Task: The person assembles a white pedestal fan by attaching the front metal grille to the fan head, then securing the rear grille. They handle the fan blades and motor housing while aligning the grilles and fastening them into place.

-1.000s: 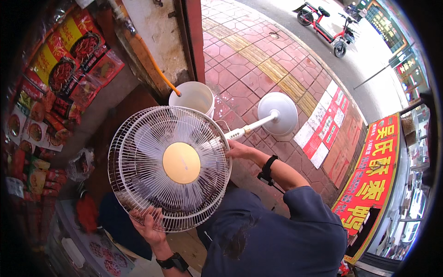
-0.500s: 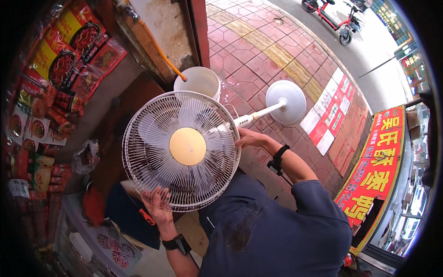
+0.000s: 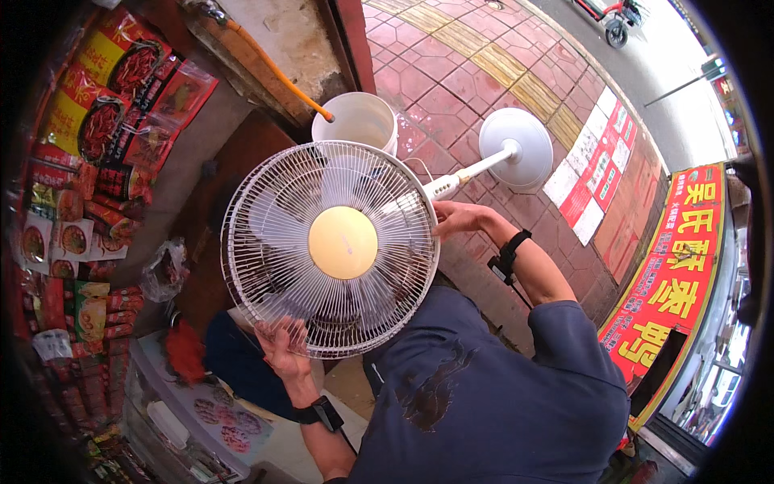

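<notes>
A white electric fan (image 3: 266,218) with a wire guard fills the middle of the head view, its gold hub cap (image 3: 343,242) facing up toward me. Its pole slants away to a round white base (image 3: 516,149) on the paving. My right hand (image 3: 458,219) has its fingers closed at the guard's right rim, partly hidden by it. At the lower left rim, my left hand (image 3: 285,348) has its fingers spread against the wires. The blades show through the guard. Dark wrist devices sit on both my wrists.
A white bucket (image 3: 355,121) stands just beyond the fan, with an orange hose (image 3: 278,73) ending over it. Red food packets (image 3: 101,113) hang at the left. A plastic bag (image 3: 165,270) lies beside them. A red and yellow sign (image 3: 669,290) stands at the right.
The whole scene, fan included, has shifted slightly right in the view. My left hand's fingers look more spread at the rim; my right hand stays at the guard's right side.
</notes>
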### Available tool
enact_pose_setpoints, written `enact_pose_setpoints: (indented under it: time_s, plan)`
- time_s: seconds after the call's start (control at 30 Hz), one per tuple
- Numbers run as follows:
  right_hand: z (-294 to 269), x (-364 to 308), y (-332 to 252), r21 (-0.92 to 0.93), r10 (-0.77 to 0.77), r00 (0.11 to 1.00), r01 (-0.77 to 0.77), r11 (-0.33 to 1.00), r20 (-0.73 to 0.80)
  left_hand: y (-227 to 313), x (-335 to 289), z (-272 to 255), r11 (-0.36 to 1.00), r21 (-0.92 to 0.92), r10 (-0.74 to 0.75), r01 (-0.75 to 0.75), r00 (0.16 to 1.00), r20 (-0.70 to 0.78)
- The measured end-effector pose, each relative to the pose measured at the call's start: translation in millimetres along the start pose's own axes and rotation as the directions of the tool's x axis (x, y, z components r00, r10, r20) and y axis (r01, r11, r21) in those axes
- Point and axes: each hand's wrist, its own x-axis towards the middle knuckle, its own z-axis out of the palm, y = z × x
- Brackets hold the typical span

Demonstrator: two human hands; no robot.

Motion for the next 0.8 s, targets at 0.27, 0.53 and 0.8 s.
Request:
enact_pose_setpoints:
  time_s: [0.27, 0.53, 0.8]
  plan:
    - [-17, 8, 14, -0.001, 0.003, 0.997, -0.003, 1.000, 0.078, -1, 4, 2, 1.000, 0.023, -0.004, 0.004, 1.000, -0.005]
    - [-23, 11, 14, 0.025, -0.012, 0.988, 0.008, 1.000, 0.157, -5, -4, -7, 1.000, -0.028, -0.009, 0.011, 0.998, 0.069]
    - [-24, 8, 17, 0.081, 0.005, 0.989, -0.017, 0.997, 0.145, -2, -6, -10, 0.998, -0.054, -0.020, 0.018, 0.998, -0.052]
